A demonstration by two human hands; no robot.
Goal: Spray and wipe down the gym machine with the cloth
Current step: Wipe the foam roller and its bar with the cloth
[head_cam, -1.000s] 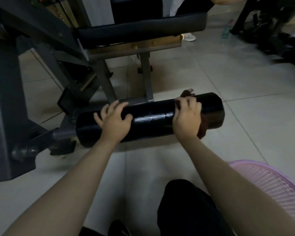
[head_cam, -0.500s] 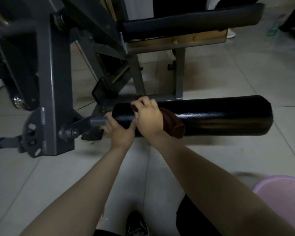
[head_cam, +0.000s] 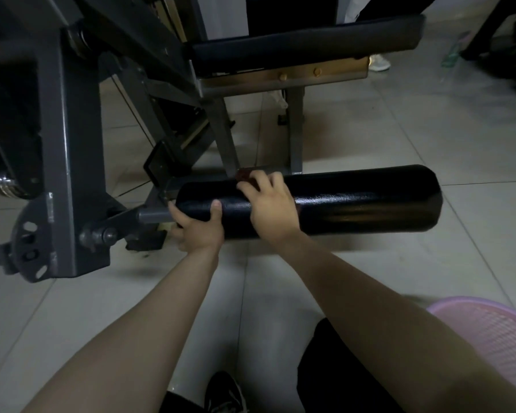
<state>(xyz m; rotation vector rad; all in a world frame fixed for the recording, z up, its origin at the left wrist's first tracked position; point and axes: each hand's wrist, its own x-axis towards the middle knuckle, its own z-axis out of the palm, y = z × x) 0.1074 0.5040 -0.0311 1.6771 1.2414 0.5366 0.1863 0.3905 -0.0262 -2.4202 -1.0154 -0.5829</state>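
The gym machine's black padded roller [head_cam: 355, 201] lies across the middle of the view, shiny and wet-looking. My left hand [head_cam: 195, 228] grips the roller's left end, thumb on top, fingers curled underneath. My right hand [head_cam: 270, 207] lies over the top of the roller just right of the left hand and presses a dark red cloth [head_cam: 245, 175] against the pad. Only a small corner of the cloth shows beyond my fingers. No spray bottle is in view.
The machine's grey steel frame [head_cam: 63, 162] stands to the left, its black seat pad [head_cam: 307, 47] behind the roller. A pink mesh basket [head_cam: 495, 338] sits on the tiled floor at lower right. My shoe [head_cam: 224, 391] is at the bottom edge.
My right hand slid the cloth from the roller's right end to its left part, then rolled it up over the top. My left hand shifted to the roller's left end and now grips it.
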